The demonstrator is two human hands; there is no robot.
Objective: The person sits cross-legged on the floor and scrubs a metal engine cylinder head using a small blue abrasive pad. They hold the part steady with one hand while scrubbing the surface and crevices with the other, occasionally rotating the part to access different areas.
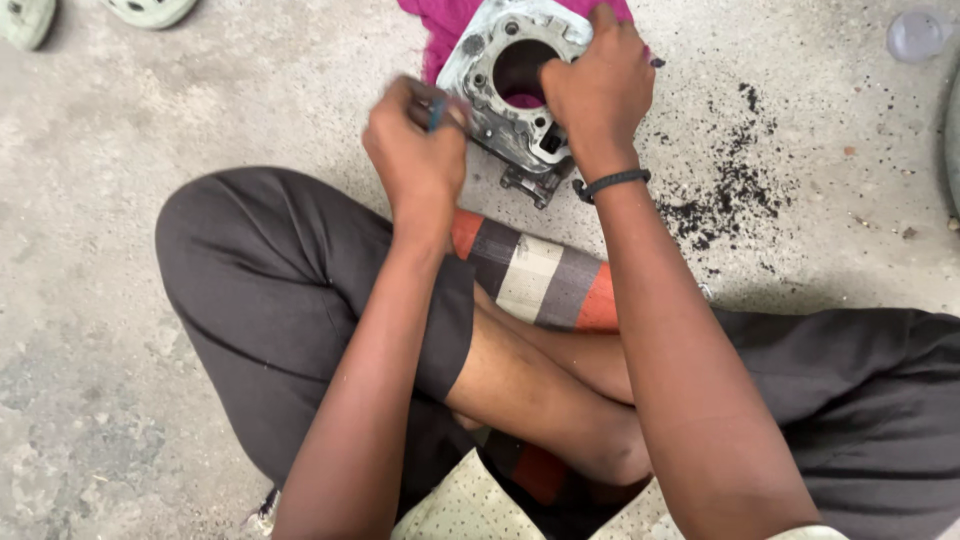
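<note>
Person sits cross-legged on a rough grey concrete floor (90, 250), head view looking down. Landmark: a dull silver cast-metal engine cylinder block with a big round bore (505, 95), standing on the floor just beyond the crossed legs, resting on a magenta cloth (440, 25) that shows above and left of it.

Right hand (600, 85) sits on the block's right edge, fingers curled closed over the rim by the bore, gripping it. A thin black wristband (612, 182) circles that wrist, just below and right of the block.

Left hand (415, 150) is at the block's left side, touching its edge, fingers closed around a small dark bluish tool (437, 112); hand is motion-blurred, so what kind of tool it is cannot be told. Only a short bit of the tool shows between the fingers.

Below the block: dark grey trousers (260, 290) over the crossed knees, and a striped orange, grey and cream fabric piece (535, 280) just under the block, between the forearms.

Right of the block: scattered black gritty debris (735, 190) on the floor, near but apart. Farther right, at the top corner, a small clear round lid-like object (912, 35). Far left of the block, at the top edge, two pale green sandals (150, 10), partly cut off.
</note>
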